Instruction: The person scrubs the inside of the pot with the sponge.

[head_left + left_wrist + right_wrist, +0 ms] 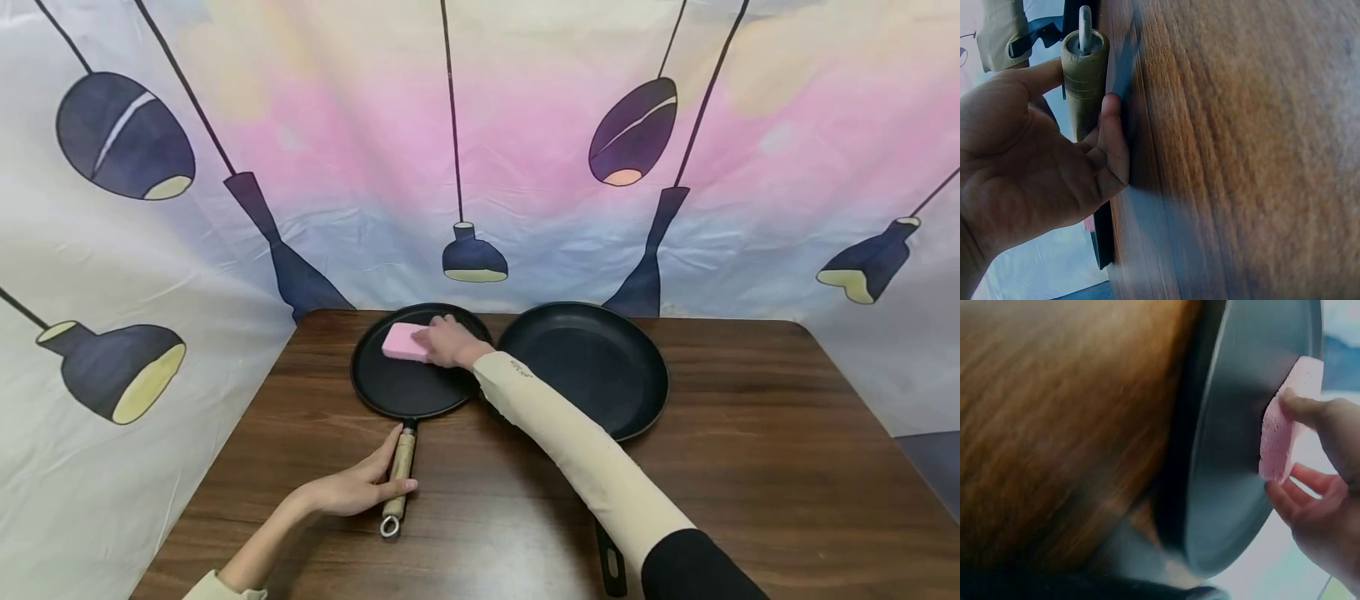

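Observation:
A shallow black flat pan [390, 387] lies on the table, its wooden handle [402, 467] pointing toward me. My left hand [348, 487] grips that handle, thumb on one side and fingers on the other; the left wrist view shows the handle's end [1085, 69] with its metal ring. On the pan's cooking surface sits a pink sponge [403, 342], held by my right hand [450, 340]. Up close in the right wrist view, the sponge [1282, 434] is between thumb and fingers, its underside against the pan [1235, 456].
A larger, deeper black frying pan [588, 358] stands just right of the flat pan. My right forearm crosses over it, and its dark handle [611, 562] reaches toward the front. The wooden table [772, 442] meets a printed cloth backdrop [360, 142] behind.

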### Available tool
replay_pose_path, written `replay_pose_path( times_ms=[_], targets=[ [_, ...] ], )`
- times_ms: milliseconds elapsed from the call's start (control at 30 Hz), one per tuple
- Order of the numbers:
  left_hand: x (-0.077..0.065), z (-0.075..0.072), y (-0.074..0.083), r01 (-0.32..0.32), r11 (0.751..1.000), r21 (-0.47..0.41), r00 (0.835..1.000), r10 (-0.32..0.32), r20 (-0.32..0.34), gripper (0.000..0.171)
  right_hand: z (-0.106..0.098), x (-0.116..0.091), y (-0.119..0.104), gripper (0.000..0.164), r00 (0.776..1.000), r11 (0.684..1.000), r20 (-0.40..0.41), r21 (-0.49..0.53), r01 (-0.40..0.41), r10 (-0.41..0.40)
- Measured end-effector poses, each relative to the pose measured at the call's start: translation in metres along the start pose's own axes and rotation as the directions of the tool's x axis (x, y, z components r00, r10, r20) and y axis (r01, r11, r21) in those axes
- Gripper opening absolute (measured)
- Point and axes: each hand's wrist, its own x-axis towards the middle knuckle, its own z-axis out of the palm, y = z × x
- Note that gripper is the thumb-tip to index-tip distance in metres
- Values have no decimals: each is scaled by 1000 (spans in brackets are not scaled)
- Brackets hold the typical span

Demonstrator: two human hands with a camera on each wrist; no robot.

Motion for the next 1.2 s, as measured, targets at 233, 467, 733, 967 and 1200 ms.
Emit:
replay_pose_path(
  times_ms=[233, 467, 733, 967, 1200],
  targets=[
    [1, -3, 1, 13, 1000, 21, 1000, -13, 5, 114, -2, 5, -3, 60, 998, 999, 44, 18, 36, -37],
    [4, -7, 1, -8, 999, 38, 1000, 8, 5, 111, -4, 11, 5, 51, 988, 988, -65, -58, -141, 137],
    [2, 0, 2, -7, 1000, 29, 1000, 7, -10, 114, 3, 8, -18, 62, 984, 984, 40, 52, 169, -171],
    [0, 1, 4, -2, 1000, 22, 1000, 2, -17, 115, 0, 10, -16, 58, 999, 1000, -31, 24, 19, -19],
    [0, 1, 0, 2, 1000, 30, 1000, -2, -9, 113, 11, 17, -22, 53, 960, 966, -141, -56, -253, 243]
  ],
)
